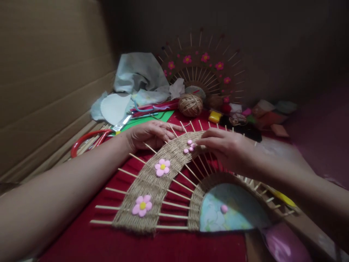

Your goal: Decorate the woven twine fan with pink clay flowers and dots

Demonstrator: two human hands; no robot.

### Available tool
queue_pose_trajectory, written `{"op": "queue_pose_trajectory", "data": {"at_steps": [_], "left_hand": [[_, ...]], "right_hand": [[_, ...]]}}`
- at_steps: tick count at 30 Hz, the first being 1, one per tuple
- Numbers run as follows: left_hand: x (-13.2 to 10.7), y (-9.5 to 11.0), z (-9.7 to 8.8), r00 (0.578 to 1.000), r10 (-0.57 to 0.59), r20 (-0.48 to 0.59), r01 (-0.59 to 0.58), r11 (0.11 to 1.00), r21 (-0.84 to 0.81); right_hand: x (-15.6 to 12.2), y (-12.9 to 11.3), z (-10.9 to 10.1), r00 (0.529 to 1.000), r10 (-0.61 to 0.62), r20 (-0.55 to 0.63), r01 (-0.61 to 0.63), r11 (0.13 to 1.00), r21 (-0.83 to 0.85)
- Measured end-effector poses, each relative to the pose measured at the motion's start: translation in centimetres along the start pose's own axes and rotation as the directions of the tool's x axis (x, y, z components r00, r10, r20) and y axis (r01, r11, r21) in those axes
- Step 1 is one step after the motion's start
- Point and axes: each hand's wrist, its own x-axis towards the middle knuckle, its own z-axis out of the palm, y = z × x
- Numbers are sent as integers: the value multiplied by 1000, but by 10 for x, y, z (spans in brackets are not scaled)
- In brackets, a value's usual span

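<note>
A fan-shaped weave of brown twine on thin wooden sticks (136,189) lies in front of me. On its band are two pink flowers (142,206) with yellow centres and a small cluster of pink petals (189,147). My right hand (227,145) rests over the band, fingers pressed together, tips right beside that cluster; whatever they pinch is hidden. Along the outer edge, my left hand (152,134) has its fingers stretched loosely behind the stick ends. One pink ball (224,209) sits on the pale blue half-circle (234,214) at the fan's base.
Red-handled scissors (109,133) lie left, beside a cardboard wall (54,72). Behind the fan are a twine ball (190,104), green sheet (163,117), crumpled cloth (140,71) and a yellow lump (215,116). Another flowered fan (200,60) stands at the back. Red cloth (89,243) lies underneath.
</note>
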Motion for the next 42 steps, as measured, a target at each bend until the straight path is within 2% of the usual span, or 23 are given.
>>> {"op": "queue_pose_trajectory", "data": {"at_steps": [2,4,5,7,10,15,19,21,23,25,29,33,42], "left_hand": [[0,0,0,1000,-9,-14,9,1000,5],[0,0,1,999,-13,-35,13,1000,11],[0,1,1,999,-13,-43,14,1000,14],[-1,1,1,999,-12,-48,12,1000,18],[-1,1,1,999,-17,-44,18,1000,26],[-1,2,3,998,-9,-59,10,1000,20],[1,1,3,999,-9,-31,9,1000,-2],[1,1,3,1000,-8,-22,7,1000,-7],[1,0,2,1000,-5,-24,5,1000,-2],[1,-1,1,1000,-8,-22,8,1000,8],[2,-2,0,1000,-13,7,13,1000,5],[3,-3,0,1000,-15,5,15,1000,-11],[3,-3,2,998,-22,-57,22,1000,-4]], "right_hand": [[-10,-14,-15,1000,2,-14,-1,999,45],[-24,-30,-28,988,50,147,-74,984,160],[-32,-38,-32,967,46,249,-106,967,233],[-45,-50,-34,916,55,396,-173,948,268],[-60,-59,-23,887,91,452,-200,959,200],[-69,-51,-4,907,101,408,-168,977,132],[-59,-44,-11,908,121,401,-196,969,150],[-43,-43,-17,938,108,328,-183,961,209],[-22,-40,-22,966,155,209,-200,956,214],[0,-35,-21,973,215,78,-227,951,211],[35,-20,-6,993,116,-32,-108,975,192],[47,-9,8,1000,26,-17,-24,990,139],[47,-7,17,998,62,5,-62,996,69]]}}
